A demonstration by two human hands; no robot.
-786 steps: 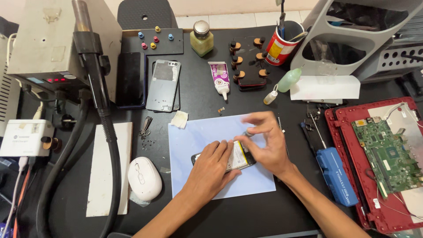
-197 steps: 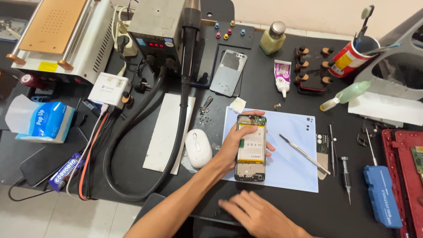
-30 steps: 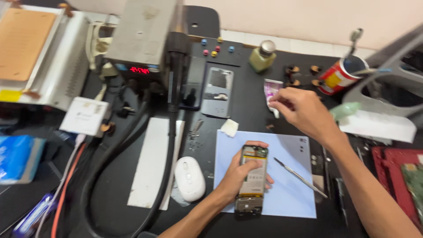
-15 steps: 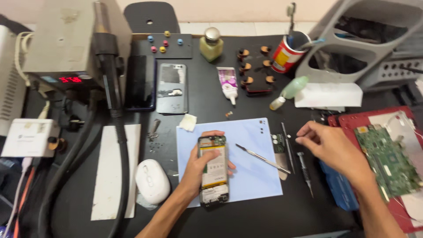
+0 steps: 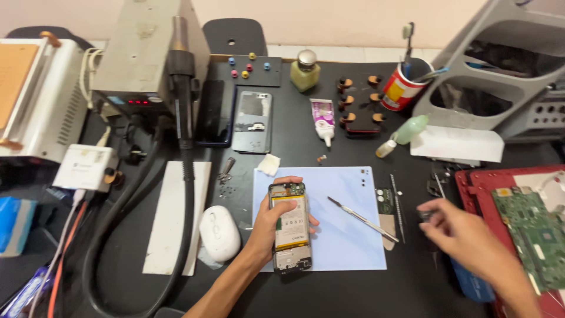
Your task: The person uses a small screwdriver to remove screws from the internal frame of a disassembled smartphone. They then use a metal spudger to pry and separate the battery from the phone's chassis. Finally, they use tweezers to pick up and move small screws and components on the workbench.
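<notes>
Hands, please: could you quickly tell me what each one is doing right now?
Left hand: closed around the opened phone, pinning it on the blue mat.
Right hand: blurred; grip cannot be told.

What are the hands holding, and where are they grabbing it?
The left hand grips the opened phone around its long sides at the middle. The right hand is blurred; whether it holds anything cannot be told.

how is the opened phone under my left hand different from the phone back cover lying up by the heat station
The opened phone lies on the pale blue mat held by the left hand; the back cover lies untouched on the black table. The phone shows a battery and circuit boards; the cover is a grey empty shell. The phone sits nearer you, the cover farther back. Both lie flat and lengthwise.
</notes>
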